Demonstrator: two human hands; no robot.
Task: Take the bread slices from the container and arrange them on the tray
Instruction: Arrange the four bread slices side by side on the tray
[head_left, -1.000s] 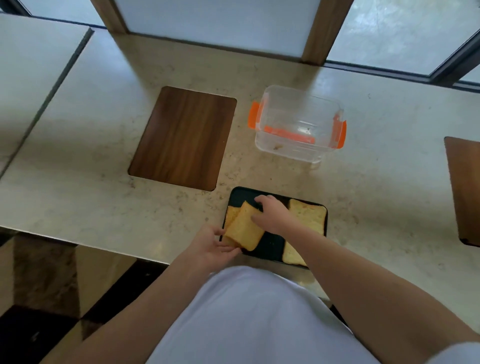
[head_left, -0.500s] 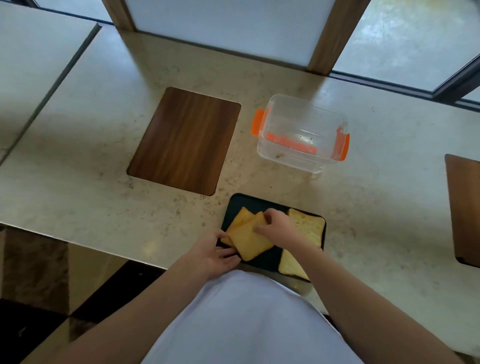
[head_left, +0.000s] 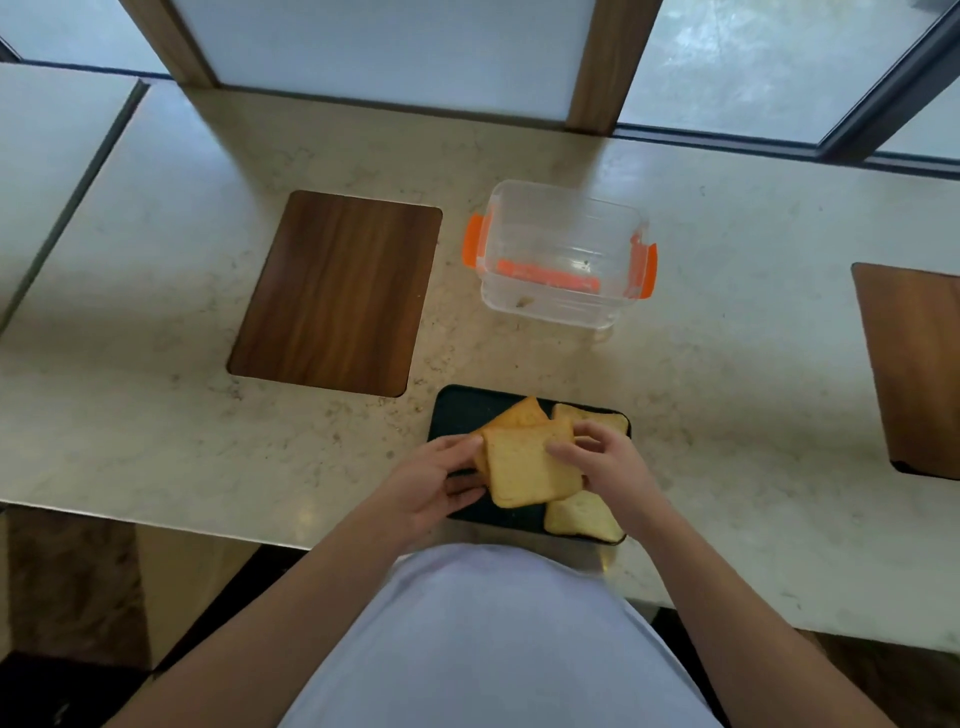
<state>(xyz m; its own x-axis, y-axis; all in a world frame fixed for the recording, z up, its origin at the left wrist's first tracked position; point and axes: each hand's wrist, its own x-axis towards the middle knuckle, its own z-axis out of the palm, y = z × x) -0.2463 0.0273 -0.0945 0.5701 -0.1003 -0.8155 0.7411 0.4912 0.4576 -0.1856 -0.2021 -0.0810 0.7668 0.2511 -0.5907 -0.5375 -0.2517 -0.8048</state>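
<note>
A black tray (head_left: 457, 410) lies at the near edge of the stone counter. Several golden bread slices rest on it. The top slice (head_left: 530, 470) sits in the tray's middle, partly over another slice (head_left: 519, 413). My left hand (head_left: 431, 480) grips its left edge and my right hand (head_left: 605, 460) pinches its right side. One slice (head_left: 584, 517) lies at the tray's near right corner, another (head_left: 587, 414) at the far right, half hidden by my right hand. The clear container (head_left: 561, 254) with orange clips stands behind the tray and holds only crumbs.
A dark wooden inlay (head_left: 337, 293) sits in the counter to the left of the container. Another wooden panel (head_left: 914, 369) lies at the right edge. Window frames run along the back. The counter's near edge drops off just below the tray.
The top slice has turned from a diagonal lie to a squarer one near the tray's middle. My left hand has come up from the tray's edge onto the slice's left side.
</note>
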